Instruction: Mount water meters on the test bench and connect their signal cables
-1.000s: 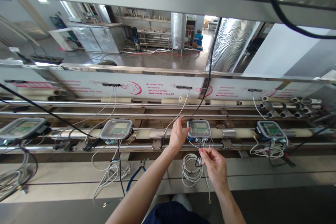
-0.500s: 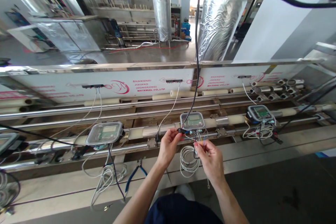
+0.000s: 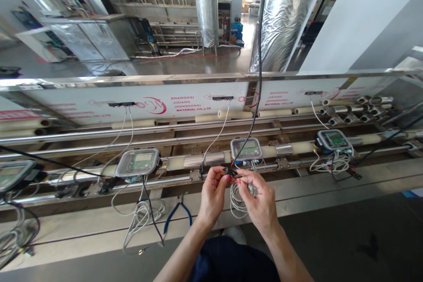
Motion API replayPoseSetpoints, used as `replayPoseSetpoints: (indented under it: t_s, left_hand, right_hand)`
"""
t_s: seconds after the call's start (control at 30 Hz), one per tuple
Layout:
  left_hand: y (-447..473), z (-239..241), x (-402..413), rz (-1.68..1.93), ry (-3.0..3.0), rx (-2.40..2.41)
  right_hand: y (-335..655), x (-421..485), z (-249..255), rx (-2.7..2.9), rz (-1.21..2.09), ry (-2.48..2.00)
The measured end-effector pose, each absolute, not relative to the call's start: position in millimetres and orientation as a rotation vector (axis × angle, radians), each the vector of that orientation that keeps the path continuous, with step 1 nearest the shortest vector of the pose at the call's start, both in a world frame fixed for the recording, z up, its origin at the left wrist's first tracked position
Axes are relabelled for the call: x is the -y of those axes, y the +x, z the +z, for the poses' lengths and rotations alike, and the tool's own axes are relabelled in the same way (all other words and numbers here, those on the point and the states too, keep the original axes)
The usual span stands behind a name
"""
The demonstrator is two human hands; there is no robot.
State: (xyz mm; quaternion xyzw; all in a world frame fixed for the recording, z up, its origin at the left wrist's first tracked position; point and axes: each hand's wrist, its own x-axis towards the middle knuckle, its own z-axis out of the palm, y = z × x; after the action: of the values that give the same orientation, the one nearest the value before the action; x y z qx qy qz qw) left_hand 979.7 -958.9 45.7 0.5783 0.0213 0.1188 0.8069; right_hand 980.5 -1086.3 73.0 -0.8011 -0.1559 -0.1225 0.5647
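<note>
Grip, left hand [image 3: 211, 194]: fingertips pinched on black plug [image 3: 229, 171] of hanging black cable [image 3: 259, 88]. Right hand [image 3: 261, 205]: pinched on thin coloured wires [image 3: 247, 179], just beside plug. White cable coil [image 3: 235, 202] behind hands; meter [image 3: 246, 149] on pipe [image 3: 188, 161] beyond.

Your left hand [image 3: 211, 194] and right hand [image 3: 261, 205] pinch together at the black connector [image 3: 229, 171], and your fingertips cover most of it. Coloured wires [image 3: 247, 179]: too thin to tell whether they are seated. Your right hand hides part of the white cable coil [image 3: 234, 198]. Meter [image 3: 246, 149] display: unreadable. Far-left meter [image 3: 11, 176]: cut by the frame edge. Black cable [image 3: 259, 31]: runs off the top.
</note>
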Motion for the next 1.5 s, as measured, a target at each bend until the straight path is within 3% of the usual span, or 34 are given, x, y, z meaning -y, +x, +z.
replayPoseSetpoints:
  t_s: [0.77, 1.1, 1.5]
  left_hand:
    - [966.8, 43.9, 965.8, 0.359, 1.486, -0.158]
    - [966.5, 51.9, 970.4, 0.338, 1.261, -0.18]
    - [963.8, 54.2, 968.6, 0.355, 1.25, -0.193]
  right_hand:
    - [976.5, 1077.3, 72.7, 0.297, -0.378, -1.916]
    - [974.2, 1081.9, 67.0, 0.233, -0.186, -1.725]
    - [977.3, 1081.2, 75.7, 0.287, -0.128, -1.802]
